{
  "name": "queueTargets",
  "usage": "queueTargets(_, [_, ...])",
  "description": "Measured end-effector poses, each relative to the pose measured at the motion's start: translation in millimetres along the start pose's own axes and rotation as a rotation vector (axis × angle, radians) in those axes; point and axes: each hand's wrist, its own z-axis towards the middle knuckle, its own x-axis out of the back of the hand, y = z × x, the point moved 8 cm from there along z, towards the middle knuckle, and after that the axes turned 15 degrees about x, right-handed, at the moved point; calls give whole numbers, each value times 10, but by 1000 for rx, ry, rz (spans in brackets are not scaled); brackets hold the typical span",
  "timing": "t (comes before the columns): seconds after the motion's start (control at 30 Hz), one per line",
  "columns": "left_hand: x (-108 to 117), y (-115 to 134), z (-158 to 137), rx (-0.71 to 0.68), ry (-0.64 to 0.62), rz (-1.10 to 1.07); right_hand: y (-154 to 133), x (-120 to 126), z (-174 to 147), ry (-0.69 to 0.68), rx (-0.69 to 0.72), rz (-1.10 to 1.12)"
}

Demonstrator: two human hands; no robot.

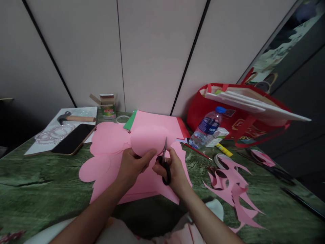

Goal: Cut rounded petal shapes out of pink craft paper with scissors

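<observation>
Grasping scissors by their black handles in the right hand, just right of the frame's centre; pinching a piece of pink paper in the left hand, with the thumb on top, at the centre. Pointing the blades toward the top of the frame, across the paper's left-to-right long axis, and overlapping its right end, up and left from the scissor grip. Nearer that end with the right hand, nearer the lower edge with the left. Hard to tell the gap between the blades. Closest in the way, judging by position: the left thumb, just left of the blades. Spread beneath, pink sheets; beyond, toward the upper centre, stacked coloured sheets. Well apart at lower right, paper scraps; at middle right, a bottle before a red bag. At middle left, a phone and a hammer.
</observation>
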Motion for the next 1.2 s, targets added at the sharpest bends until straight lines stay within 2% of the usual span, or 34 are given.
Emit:
queueTargets(0.77, [27,43,-29,-12,25,10,17,38,-9,71,-84,-104])
queueTargets(1.03, [36,32,-32,2,30,24,-20,32,-11,34,-41,-133])
queueTargets(1.2, [29,35,-26,-3,21,21,-9,44,-18,42,-64,-133])
